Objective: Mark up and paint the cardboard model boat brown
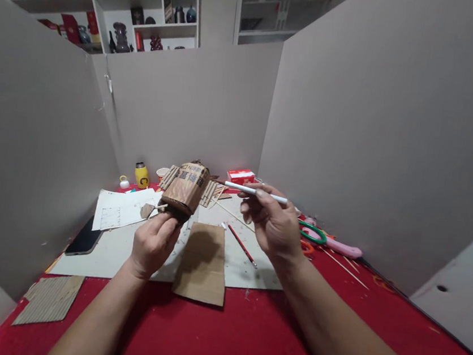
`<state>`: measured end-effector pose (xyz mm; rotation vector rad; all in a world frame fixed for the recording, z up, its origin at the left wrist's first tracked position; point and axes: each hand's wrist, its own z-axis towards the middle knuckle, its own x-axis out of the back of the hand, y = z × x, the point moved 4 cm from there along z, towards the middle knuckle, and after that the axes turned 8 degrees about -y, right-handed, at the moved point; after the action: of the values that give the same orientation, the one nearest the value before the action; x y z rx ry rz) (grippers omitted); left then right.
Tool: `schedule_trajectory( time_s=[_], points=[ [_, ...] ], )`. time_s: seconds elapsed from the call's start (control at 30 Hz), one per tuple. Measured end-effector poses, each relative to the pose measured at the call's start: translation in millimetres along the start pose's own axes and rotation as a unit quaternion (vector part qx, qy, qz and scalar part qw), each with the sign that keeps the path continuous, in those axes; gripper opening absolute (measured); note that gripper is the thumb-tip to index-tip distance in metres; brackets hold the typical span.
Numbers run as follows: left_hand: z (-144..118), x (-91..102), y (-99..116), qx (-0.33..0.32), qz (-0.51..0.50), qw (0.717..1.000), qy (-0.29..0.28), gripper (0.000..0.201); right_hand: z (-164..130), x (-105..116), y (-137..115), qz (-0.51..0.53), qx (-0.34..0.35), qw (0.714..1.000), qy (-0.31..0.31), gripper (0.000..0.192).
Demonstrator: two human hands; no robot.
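Note:
My left hand [155, 242] is closed around the lower end of a cardboard model [186, 189] and holds it tilted above the table. The model has a rounded brown body with dark printed characters, corrugated panels on both sides and a small round piece on a stick near my hand. A slim white pen [237, 187] lies between the fingers and thumb of my right hand [272, 218]. Its left end points at the model's right side; whether it touches cannot be told. Below the model, a flat cardboard piece [203, 265] rests partly on the white sheet.
A red pencil [241, 245] and thin sticks lie on the white board [125, 256]. Scissors with green handles [313, 232] and a pink tool [339, 246] are at right. A phone [84, 238], drawn paper [119, 210] and yellow bottle [141, 175] stand left. Grey partitions [184, 109] enclose the table.

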<state>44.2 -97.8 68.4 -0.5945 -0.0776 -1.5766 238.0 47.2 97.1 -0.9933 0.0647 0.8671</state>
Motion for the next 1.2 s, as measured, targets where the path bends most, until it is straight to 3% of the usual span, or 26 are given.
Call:
schedule_trajectory(
  time_s=[0.2, 0.33, 0.6, 0.73, 0.87, 1.0, 1.2],
  points=[
    [0.7, -4.0, 9.5, -0.025, -0.009, 1.0, -0.006, 0.015, -13.7, -12.2, -0.5, -0.094, 0.061, 0.992, -0.063, 0.016],
    [0.6, -6.0, 12.6, -0.042, 0.01, 0.999, -0.017, 0.013, -17.4, -15.4, -0.7, -0.154, 0.059, 0.982, -0.094, 0.018],
    [-1.4, -8.0, 10.8, -0.009, -0.025, 1.0, -0.009, 0.014, -6.7, 2.2, -1.6, -0.139, 0.111, 0.983, 0.052, 0.017],
    [-1.9, -6.8, 11.6, 0.002, -0.053, 0.999, -0.005, 0.018, -3.1, 2.2, 8.1, -0.13, 0.054, 0.988, 0.061, 0.024],
    [-1.1, -3.4, 15.9, -0.023, -0.053, 0.998, 0.001, 0.018, 0.7, 1.9, 18.3, -0.096, -0.036, 0.994, 0.045, 0.041],
    [0.8, -0.2, 19.9, -0.044, -0.051, 0.998, 0.009, 0.02, 4.2, 6.8, 25.2, -0.045, -0.109, 0.992, 0.046, 0.044],
    [2.8, -2.0, 22.4, -0.065, -0.051, 0.997, 0.004, 0.018, 5.6, 2.4, 27.4, 0.01, -0.146, 0.989, -0.003, 0.042]
  ],
)
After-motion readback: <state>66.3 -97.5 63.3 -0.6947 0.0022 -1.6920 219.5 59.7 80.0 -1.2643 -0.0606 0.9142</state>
